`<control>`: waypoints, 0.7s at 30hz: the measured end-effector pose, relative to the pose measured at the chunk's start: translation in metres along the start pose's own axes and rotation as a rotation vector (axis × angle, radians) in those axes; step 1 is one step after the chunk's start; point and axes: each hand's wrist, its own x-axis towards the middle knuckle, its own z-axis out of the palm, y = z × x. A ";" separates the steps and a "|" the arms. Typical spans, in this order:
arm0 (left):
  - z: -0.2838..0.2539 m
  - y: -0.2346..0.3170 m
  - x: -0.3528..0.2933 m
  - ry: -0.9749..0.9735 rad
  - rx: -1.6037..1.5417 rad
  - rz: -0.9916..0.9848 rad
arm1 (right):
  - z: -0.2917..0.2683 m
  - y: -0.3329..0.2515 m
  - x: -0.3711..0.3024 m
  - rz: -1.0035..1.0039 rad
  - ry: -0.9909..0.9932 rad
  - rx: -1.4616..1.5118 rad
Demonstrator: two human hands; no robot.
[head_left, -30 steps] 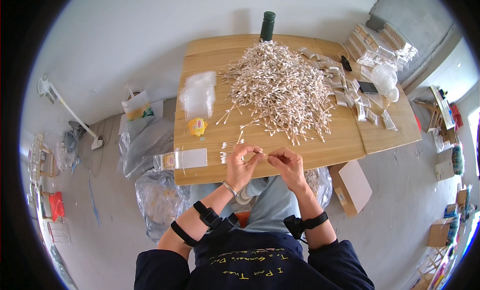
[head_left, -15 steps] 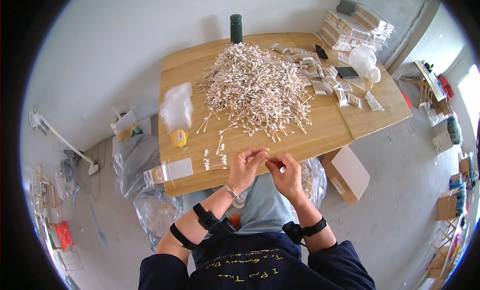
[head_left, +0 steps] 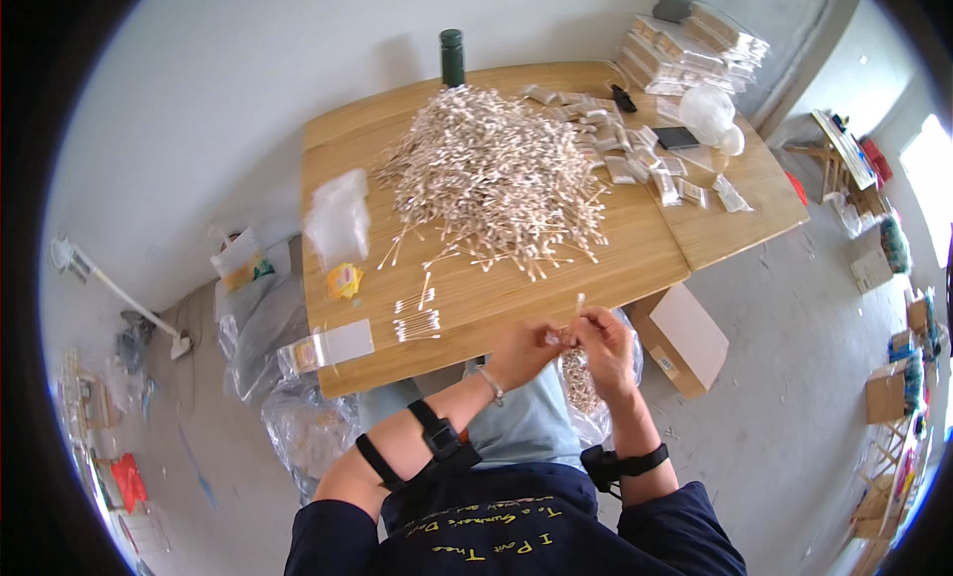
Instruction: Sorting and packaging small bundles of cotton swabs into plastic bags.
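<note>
In front of the table's near edge, my two hands meet over my lap. My right hand [head_left: 608, 350] is closed in a pinch, with a cotton swab [head_left: 580, 302] sticking up from its fingers. My left hand [head_left: 528, 355], blurred by motion, has its fingers curled together against the right fingertips; what they hold is too small and smeared to name. A large heap of cotton swabs [head_left: 491, 174] covers the middle of the table [head_left: 635, 258]. Several swabs [head_left: 417, 325] lie side by side in a small row left of my hands.
Small filled packets [head_left: 620, 169] and a dark flat device [head_left: 677, 137] lie right of the heap. Stacked packs [head_left: 695, 50] stand behind. Clear plastic sheets [head_left: 339, 219] and a yellow packet [head_left: 343, 280] are left. Below are a swab bag [head_left: 580, 380] and a cardboard box [head_left: 680, 338].
Both hands have moved right and slightly down, off the table's edge. A swab now shows upright at my right fingers. The whole view has shifted a little.
</note>
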 end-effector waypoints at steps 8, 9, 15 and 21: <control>-0.039 -0.034 -0.019 0.356 0.526 0.418 | -0.004 0.019 0.027 -0.042 0.018 -0.378; -0.063 -0.050 -0.025 0.421 0.682 0.454 | 0.005 0.025 0.032 -0.082 -0.022 -0.507; -0.144 -0.086 -0.055 0.840 0.660 0.250 | 0.091 0.063 0.081 -0.041 -0.255 -0.750; -0.147 -0.108 -0.038 0.842 0.661 0.263 | 0.164 0.094 0.131 0.037 -0.269 -1.074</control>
